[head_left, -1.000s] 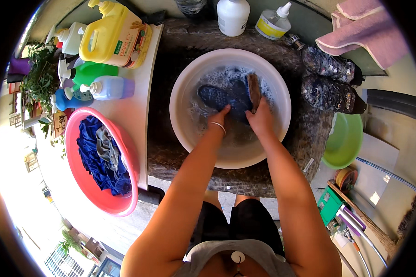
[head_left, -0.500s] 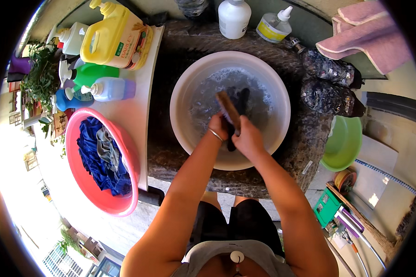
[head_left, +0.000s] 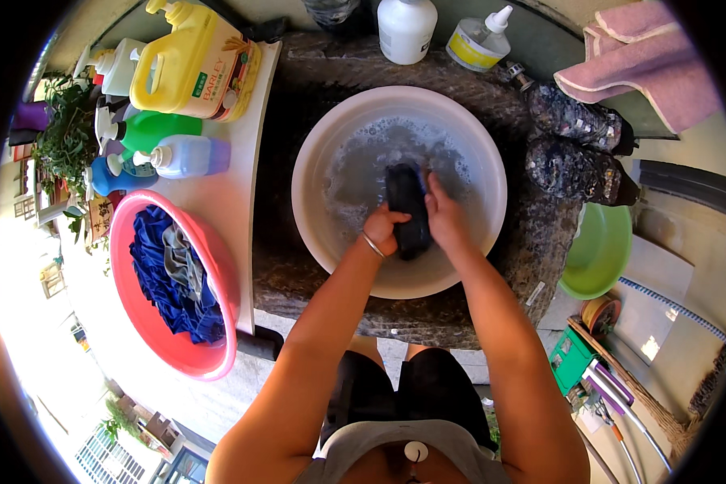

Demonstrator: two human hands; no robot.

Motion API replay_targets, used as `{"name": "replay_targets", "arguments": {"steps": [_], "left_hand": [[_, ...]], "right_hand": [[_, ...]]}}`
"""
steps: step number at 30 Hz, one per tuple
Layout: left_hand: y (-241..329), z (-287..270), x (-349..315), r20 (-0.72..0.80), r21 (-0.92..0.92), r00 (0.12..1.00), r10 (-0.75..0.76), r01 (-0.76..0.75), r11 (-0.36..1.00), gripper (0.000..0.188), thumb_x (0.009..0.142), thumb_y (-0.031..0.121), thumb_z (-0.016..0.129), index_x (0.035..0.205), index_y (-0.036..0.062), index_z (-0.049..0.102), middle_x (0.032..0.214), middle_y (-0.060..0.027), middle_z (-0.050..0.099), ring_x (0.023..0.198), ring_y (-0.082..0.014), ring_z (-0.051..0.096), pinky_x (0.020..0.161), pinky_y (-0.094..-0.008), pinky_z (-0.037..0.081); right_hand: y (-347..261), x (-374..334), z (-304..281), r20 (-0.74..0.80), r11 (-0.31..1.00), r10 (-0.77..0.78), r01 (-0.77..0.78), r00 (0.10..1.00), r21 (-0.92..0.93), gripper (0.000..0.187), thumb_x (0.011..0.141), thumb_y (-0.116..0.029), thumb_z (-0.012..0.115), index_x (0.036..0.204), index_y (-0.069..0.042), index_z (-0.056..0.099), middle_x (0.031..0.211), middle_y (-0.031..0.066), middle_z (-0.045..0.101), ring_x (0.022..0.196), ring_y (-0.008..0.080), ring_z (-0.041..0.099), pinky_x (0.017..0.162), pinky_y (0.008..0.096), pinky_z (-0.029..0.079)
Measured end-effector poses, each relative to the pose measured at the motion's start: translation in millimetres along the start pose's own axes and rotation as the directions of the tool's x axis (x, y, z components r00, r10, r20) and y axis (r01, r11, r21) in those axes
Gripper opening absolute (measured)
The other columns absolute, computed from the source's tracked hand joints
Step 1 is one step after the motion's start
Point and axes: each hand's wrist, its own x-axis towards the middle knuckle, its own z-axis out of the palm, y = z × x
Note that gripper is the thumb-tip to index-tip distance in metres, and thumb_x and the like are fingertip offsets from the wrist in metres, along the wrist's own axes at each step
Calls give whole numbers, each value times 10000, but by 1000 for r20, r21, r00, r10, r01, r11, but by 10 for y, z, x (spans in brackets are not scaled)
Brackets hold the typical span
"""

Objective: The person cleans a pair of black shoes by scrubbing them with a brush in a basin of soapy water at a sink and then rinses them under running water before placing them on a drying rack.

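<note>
A large white basin (head_left: 319, 137) holds grey, sudsy water. Just over it, a wet black elongated item (head_left: 409, 211) is held lengthwise; whether it is a shoe or folded cloth is unclear. My left hand (head_left: 383, 230) grips its left side, thumb across the top, a bangle on the wrist. My right hand (head_left: 445, 214), slightly blurred, lies along the item's right side with its fingers stretched out. The brush is not visible.
A pink basin (head_left: 227, 282) of blue and grey clothes stands left, below several pump bottles and a yellow jug (head_left: 189, 68). White (head_left: 407, 32) and clear (head_left: 477, 44) bottles stand behind the basin. Dark speckled bundles (head_left: 577, 169) and a green basin (head_left: 601, 250) are at right.
The wooden-backed brush that was in my right hand has gone from sight. The black item shows more fully now, and my right hand has moved up beside it with fingers straightened.
</note>
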Motion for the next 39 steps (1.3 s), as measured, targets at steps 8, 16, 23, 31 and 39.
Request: {"name": "replay_targets", "arguments": {"steps": [8, 16, 23, 31, 39], "left_hand": [[131, -98, 14, 70, -30, 996, 57, -55, 998, 594, 654, -143, 429, 1204, 57, 529, 1081, -144, 601, 1007, -318, 589, 927, -449, 470], [225, -27, -156, 151, 124, 988, -13, -6, 992, 685, 605, -152, 501, 1253, 69, 477, 1134, -121, 585, 1041, -288, 580, 923, -416, 468], [326, -360, -24, 239, 192, 970, 53, -101, 976, 619, 643, -168, 518, 1223, 48, 493, 1110, -114, 602, 1023, -280, 591, 904, -410, 480], [326, -181, -27, 94, -17, 983, 159, -158, 987, 560, 651, -151, 479, 1182, 16, 538, 1082, -137, 617, 990, -293, 604, 897, -418, 490], [408, -162, 248, -150, 58, 944, 293, -287, 956, 278, 832, 64, 620, 1107, 44, 588, 1025, -116, 643, 939, -311, 610, 884, -446, 480]], "right_hand": [[-236, -413, 97, 85, 984, -173, 177, 981, -37, 520, 911, -242, 486, 1407, -286, 336, 743, 256, 588, 691, 429, 586, 623, 509, 476], [-316, -403, -26, 162, 993, -116, 120, 980, -15, 491, 912, -207, 508, 1382, -283, 385, 750, 229, 602, 691, 400, 603, 632, 456, 473], [-536, -619, -58, 270, 981, -147, 176, 952, -88, 546, 911, -195, 513, 1413, -308, 327, 751, 229, 600, 704, 395, 607, 644, 453, 474], [-521, -612, -19, 113, 984, -149, 158, 982, -78, 509, 899, -245, 507, 1388, -302, 378, 717, 234, 577, 679, 431, 587, 627, 513, 462], [-21, -70, 106, -10, 996, 4, -3, 1000, 89, 475, 913, -239, 528, 1374, -255, 413, 900, 218, 640, 798, 403, 615, 669, 443, 478]]}}
